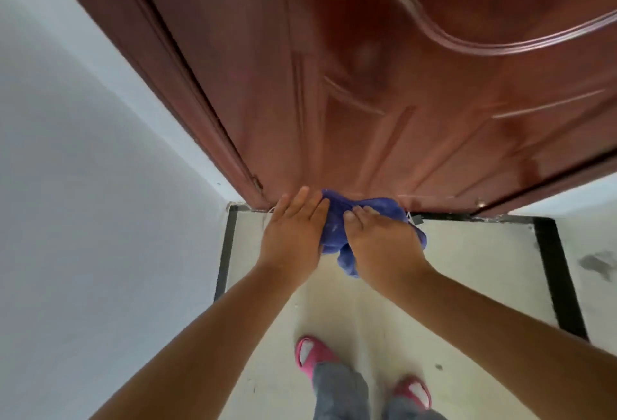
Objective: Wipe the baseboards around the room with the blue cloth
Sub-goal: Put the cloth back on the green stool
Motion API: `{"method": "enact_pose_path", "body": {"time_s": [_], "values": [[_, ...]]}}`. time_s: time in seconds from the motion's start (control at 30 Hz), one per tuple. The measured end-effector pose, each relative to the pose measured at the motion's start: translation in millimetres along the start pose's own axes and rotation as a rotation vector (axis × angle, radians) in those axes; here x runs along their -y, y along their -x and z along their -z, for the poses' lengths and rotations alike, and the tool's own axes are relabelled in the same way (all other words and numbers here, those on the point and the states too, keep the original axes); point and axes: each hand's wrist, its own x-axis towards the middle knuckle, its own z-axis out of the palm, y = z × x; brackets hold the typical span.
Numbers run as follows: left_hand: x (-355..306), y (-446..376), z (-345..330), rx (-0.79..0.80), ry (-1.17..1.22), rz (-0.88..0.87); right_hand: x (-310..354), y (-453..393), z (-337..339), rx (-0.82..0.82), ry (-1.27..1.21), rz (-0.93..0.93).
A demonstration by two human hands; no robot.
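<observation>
The blue cloth (337, 222) is bunched up against the bottom of a reddish-brown wooden door (384, 102), just above the floor. My right hand (380, 242) lies on top of the cloth and grips it, with a flap hanging out below the palm. My left hand (293, 232) rests flat beside it, fingers extended, its edge touching the cloth's left side near the door frame (200, 112). No baseboard is clearly visible along the white wall (83, 186) on the left.
The floor is cream tile (384, 286) with a black border strip (561, 273) framing the doorway area. My feet in pink slippers (310, 353) stand behind my arms. A dark smudge (597, 262) marks the floor at the right.
</observation>
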Motion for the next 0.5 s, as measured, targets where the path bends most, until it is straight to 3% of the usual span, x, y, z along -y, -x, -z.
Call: {"method": "enact_pose_path", "body": {"time_s": [0.17,0.27,0.37,0.5], "values": [[-110,-53,35,0.054,-0.005,-0.203,-81,93,44,-0.259,-0.148,-0.147],[-201,-79,62,0.064,-0.001,-0.361,-134,166,66,-0.424,-0.076,-0.272],[-297,-98,83,0.094,-0.024,-0.52,-187,256,80,-0.438,-0.008,-0.44],[-406,-98,111,0.009,0.035,-0.845,-230,369,92,-0.37,-0.057,-0.691]]}}
